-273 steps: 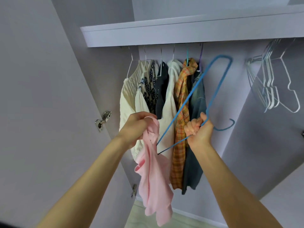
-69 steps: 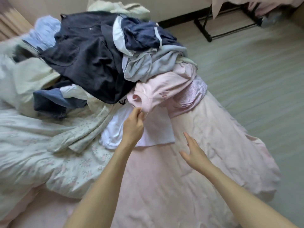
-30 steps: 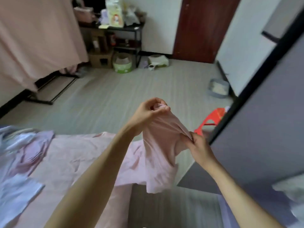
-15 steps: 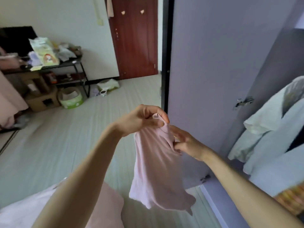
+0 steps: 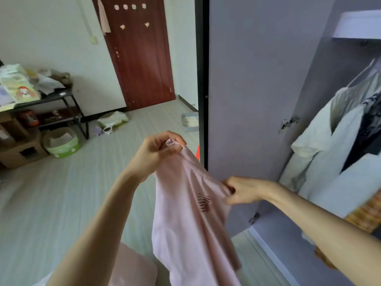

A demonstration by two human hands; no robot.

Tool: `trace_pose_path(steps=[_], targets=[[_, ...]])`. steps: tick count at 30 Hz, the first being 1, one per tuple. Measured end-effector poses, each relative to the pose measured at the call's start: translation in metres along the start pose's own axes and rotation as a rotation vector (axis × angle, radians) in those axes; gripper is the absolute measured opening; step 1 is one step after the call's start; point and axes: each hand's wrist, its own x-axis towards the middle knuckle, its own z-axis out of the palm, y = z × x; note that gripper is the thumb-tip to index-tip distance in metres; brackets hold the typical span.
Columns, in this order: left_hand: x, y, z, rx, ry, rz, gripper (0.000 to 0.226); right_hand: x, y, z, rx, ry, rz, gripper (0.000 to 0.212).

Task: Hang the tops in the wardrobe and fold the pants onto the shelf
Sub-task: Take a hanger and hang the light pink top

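A pale pink top [image 5: 189,219] with a small dark red print on its chest hangs in the air in front of me. My left hand [image 5: 158,151] pinches its upper edge, and my right hand [image 5: 243,190] grips the cloth lower down on the right side. The fabric is stretched between the two hands and drapes down past the frame's bottom. To the right, the open wardrobe shows hung clothes: a light grey-green top [image 5: 321,153], a dark garment [image 5: 369,124] and a bit of orange plaid [image 5: 365,215]. The wardrobe shelf [image 5: 358,25] sits at the top right.
The open lilac wardrobe door [image 5: 251,85] stands right behind the top. A pink bed corner [image 5: 132,265] is below. Across the floor stand a black rack [image 5: 68,102] with clutter, a cardboard box [image 5: 18,147], a green tub [image 5: 61,143] and a dark red door [image 5: 142,52].
I have turned a little further toward the wardrobe. My right hand has slid away from my left along the pink top, spreading the cloth wider so its print now shows.
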Motion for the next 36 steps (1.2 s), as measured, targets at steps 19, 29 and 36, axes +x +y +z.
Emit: trace_pose_path(steps=[19,29,36], targets=[[0.057,-0.047,0.215,0.007,-0.296,-0.132,0.015,-0.204,0.159,0.039,0.457,1.057,0.5,0.029],[0.115,0.042,0.418,-0.214,-0.563,-0.022,0.013,-0.342,0.219,0.019,0.248,1.714,0.771,0.009],[0.132,0.084,0.525,-0.239,-0.719,0.068,0.012,-0.42,0.27,-0.016,0.067,1.864,1.209,0.027]])
